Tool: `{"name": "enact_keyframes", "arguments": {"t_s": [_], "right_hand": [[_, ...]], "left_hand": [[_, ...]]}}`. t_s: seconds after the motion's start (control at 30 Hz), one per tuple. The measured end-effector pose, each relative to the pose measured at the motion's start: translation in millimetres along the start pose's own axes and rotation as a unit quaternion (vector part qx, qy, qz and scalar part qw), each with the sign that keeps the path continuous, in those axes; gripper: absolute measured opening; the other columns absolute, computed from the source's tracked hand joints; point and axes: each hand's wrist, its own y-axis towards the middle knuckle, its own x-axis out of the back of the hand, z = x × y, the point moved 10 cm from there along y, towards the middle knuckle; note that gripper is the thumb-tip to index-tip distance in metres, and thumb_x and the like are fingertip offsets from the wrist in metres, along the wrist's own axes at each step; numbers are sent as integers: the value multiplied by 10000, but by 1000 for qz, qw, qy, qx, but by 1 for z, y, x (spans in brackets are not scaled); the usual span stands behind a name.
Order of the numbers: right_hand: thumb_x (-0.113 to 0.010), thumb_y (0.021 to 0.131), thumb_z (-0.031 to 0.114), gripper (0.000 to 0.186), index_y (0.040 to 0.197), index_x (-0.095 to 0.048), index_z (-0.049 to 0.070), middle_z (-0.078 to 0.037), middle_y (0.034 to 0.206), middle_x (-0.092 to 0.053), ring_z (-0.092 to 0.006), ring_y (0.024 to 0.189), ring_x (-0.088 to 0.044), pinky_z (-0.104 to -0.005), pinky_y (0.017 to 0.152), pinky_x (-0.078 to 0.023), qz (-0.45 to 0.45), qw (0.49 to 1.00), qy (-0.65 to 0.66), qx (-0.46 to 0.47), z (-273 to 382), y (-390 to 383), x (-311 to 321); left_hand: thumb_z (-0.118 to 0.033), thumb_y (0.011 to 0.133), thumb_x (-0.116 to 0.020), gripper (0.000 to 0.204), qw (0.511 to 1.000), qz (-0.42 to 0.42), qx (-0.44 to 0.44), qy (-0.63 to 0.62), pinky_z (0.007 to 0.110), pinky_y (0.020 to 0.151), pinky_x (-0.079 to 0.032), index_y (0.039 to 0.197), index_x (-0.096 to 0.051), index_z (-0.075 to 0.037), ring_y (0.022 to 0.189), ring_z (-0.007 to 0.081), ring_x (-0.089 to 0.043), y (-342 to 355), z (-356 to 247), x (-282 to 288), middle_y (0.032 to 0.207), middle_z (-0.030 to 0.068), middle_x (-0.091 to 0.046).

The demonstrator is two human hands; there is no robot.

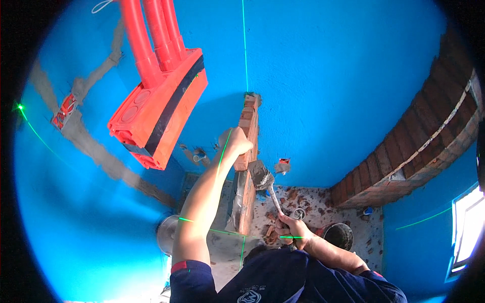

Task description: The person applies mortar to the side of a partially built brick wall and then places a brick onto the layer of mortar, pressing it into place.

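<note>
My right hand [294,231] is closed round the handle of a trowel [273,196], whose blade carries grey mortar [259,174]. The blade is close beside a narrow brick wall [249,194] that stands out from the blue wall. My left arm reaches forward, and my left hand [236,142] is curled against the left side of this brickwork. Its fingertips are turned away, so whatever they grip is hidden. Just below that hand the brick courses [242,162] show a step.
A red electrical box [161,111] with red conduits hangs close at upper left. Curved brickwork [404,146] juts out at right. A bucket [338,236] stands on the rubble-strewn floor [316,202], and a pale round container [166,235] is at lower left. Green laser lines cross the walls.
</note>
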Motion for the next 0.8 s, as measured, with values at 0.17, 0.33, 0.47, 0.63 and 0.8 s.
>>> {"name": "enact_keyframes", "arguments": {"t_s": [0.17, 0.33, 0.47, 0.63, 0.8], "right_hand": [[-383, 956, 511, 419, 757, -419, 144, 49, 569, -296, -100, 433, -261, -266, 394, -209, 29, 999, 10, 20, -1, 5, 3], [-394, 957, 498, 411, 748, -428, 146, 53, 566, -280, -99, 422, -253, -267, 391, -216, -5, 1000, 18, 16, -4, 7, 10], [-389, 962, 489, 408, 741, -428, 148, 54, 565, -263, -99, 421, -243, -267, 394, -217, 33, 999, 5, 25, -2, 5, 5], [-395, 964, 478, 415, 735, -430, 134, 52, 561, -261, -100, 432, -247, -273, 404, -219, 17, 998, -2, 59, 3, 14, 15], [-415, 965, 443, 405, 718, -441, 123, 47, 563, -292, -98, 440, -276, -273, 406, -231, 17, 999, 0, 48, 6, 6, 9]], "left_hand": [[-267, 639, -722, 283, 1000, 4, 0, 0, 395, 600, -523, 660, -644, 5, 693, 290, -668, 1, 1, -2, 718, 180, -661], [-305, 644, -765, 350, 1000, -1, -4, -4, 403, 536, -483, 647, -627, 16, 602, 252, -634, 0, 4, -5, 641, 151, -629], [-313, 653, -761, 365, 1000, 0, 2, -18, 396, 482, -440, 580, -568, -13, 522, 215, -578, -3, 3, 0, 561, 106, -575], [-302, 641, -757, 355, 999, 15, 25, -22, 407, 497, -454, 604, -585, 6, 536, 231, -598, -5, 5, -3, 591, 125, -606], [-290, 630, -753, 346, 1000, -15, -2, -25, 410, 543, -492, 676, -635, 32, 621, 269, -647, -7, -3, 3, 686, 171, -652]]}}
